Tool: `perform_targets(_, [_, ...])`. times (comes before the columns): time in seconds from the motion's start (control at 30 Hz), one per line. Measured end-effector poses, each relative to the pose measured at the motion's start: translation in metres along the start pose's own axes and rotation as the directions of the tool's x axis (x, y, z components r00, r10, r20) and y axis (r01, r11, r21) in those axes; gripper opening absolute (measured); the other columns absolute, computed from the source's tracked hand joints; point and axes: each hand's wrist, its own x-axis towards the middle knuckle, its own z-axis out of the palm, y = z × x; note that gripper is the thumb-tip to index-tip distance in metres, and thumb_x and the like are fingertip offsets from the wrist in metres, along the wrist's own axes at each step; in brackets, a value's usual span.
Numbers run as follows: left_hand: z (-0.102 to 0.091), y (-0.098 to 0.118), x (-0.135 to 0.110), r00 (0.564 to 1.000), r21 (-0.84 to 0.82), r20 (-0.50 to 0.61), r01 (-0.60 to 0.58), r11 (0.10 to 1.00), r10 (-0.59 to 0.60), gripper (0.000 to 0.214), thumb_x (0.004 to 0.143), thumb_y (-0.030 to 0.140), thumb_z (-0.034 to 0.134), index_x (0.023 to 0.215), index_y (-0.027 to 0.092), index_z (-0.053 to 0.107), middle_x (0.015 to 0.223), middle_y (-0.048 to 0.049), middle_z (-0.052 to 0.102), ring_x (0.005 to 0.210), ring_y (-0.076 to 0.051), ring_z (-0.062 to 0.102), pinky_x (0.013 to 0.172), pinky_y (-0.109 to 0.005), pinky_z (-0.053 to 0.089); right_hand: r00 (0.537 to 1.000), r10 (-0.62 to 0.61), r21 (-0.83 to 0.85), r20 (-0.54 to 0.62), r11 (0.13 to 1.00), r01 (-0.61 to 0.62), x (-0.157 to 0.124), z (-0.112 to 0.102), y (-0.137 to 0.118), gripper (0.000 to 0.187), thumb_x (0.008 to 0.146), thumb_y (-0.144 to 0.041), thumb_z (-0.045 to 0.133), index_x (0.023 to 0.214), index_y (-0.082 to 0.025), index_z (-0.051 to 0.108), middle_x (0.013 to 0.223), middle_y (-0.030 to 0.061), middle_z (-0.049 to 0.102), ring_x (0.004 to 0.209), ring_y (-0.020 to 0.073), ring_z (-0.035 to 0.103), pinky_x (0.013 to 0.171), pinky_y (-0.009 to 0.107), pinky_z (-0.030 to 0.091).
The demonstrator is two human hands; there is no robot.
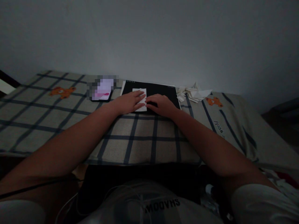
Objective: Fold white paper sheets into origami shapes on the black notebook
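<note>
One white slip of paper (141,101) lies on a black pad (158,88), partly covered by the left hand (129,101), which comes in from eight o'clock. That hand's grip is palm down with the fingers a little spread, hiding much of the slip's middle. The right hand (162,105), arriving from four o'clock, sets its bent fingertips at the slip's right edge; whether this grip pinches the paper or only presses on it cannot be made out. The pad rests on a cloth-covered worktop (142,127).

At ten o'clock from the slip sits a phone (105,87), its far and left edges lost in a blocky blur. At three o'clock, crumpled white strips (196,94) overlap too tightly to count. The right forearm cuts off part of the cloth's lettering (219,127). Toward five o'clock, below the worktop, a white-topped object (209,189) is too dark to identify.
</note>
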Motion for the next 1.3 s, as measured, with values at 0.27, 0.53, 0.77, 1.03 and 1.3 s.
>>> perform_targets(0.27, [0.0029,-0.0012,0.0002,1.000,-0.008,-0.007,0.008,1.000,-0.008,0.066,0.107,0.050,0.031,0.155,0.006,0.043,0.165,-0.0185,0.036,0.154,-0.029,0.033,0.127,-0.040,0.025,0.999,0.024,-0.064,0.031,0.998,-0.022,-0.0005,0.0013,-0.0062,0.038,0.100,-0.043,0.056,0.130,-0.024,0.069,0.148,0.0105,0.060,0.134,0.0304,0.053,0.101,0.048,0.043])
perform_targets(0.53, [0.0034,-0.0011,-0.0012,0.999,0.009,-0.028,0.030,1.000,-0.030,0.066,0.107,0.053,0.027,0.155,0.010,0.045,0.165,-0.0142,0.038,0.152,-0.026,0.035,0.126,-0.037,0.025,0.999,0.005,-0.058,0.041,0.998,-0.003,-0.0010,0.0003,-0.0033,0.038,0.099,-0.040,0.059,0.131,-0.022,0.069,0.146,0.0110,0.063,0.134,0.0294,0.055,0.104,0.049,0.042])
perform_targets(0.77, [0.0043,-0.0019,-0.0008,0.999,0.027,-0.029,0.020,0.999,-0.019,0.068,0.107,0.054,0.028,0.156,0.010,0.043,0.165,-0.0154,0.037,0.153,-0.026,0.035,0.125,-0.036,0.027,0.999,-0.001,-0.056,0.042,0.998,0.003,-0.0003,0.0018,-0.0017,0.036,0.099,-0.039,0.060,0.130,-0.023,0.071,0.145,0.0101,0.063,0.133,0.0294,0.056,0.106,0.049,0.043])
perform_targets(1.03, [0.0040,-0.0010,-0.0016,1.000,0.026,-0.017,0.022,0.999,-0.021,0.068,0.107,0.054,0.028,0.157,0.009,0.041,0.166,-0.0163,0.035,0.154,-0.025,0.032,0.126,-0.037,0.025,0.999,-0.010,-0.055,0.037,0.998,0.012,-0.0003,0.0024,-0.0012,0.036,0.099,-0.041,0.059,0.130,-0.026,0.071,0.148,0.0102,0.060,0.133,0.0297,0.054,0.104,0.049,0.043])
perform_targets(1.3, [0.0080,-0.0051,-0.0002,1.000,-0.013,-0.024,0.010,1.000,-0.010,0.071,0.106,0.053,0.030,0.156,0.004,0.040,0.165,-0.0190,0.035,0.155,-0.027,0.030,0.128,-0.037,0.022,0.998,0.006,-0.086,0.062,0.996,-0.001,-0.0015,-0.0012,-0.0069,0.037,0.102,-0.041,0.053,0.131,-0.023,0.069,0.149,0.0114,0.059,0.135,0.0297,0.053,0.103,0.048,0.041])
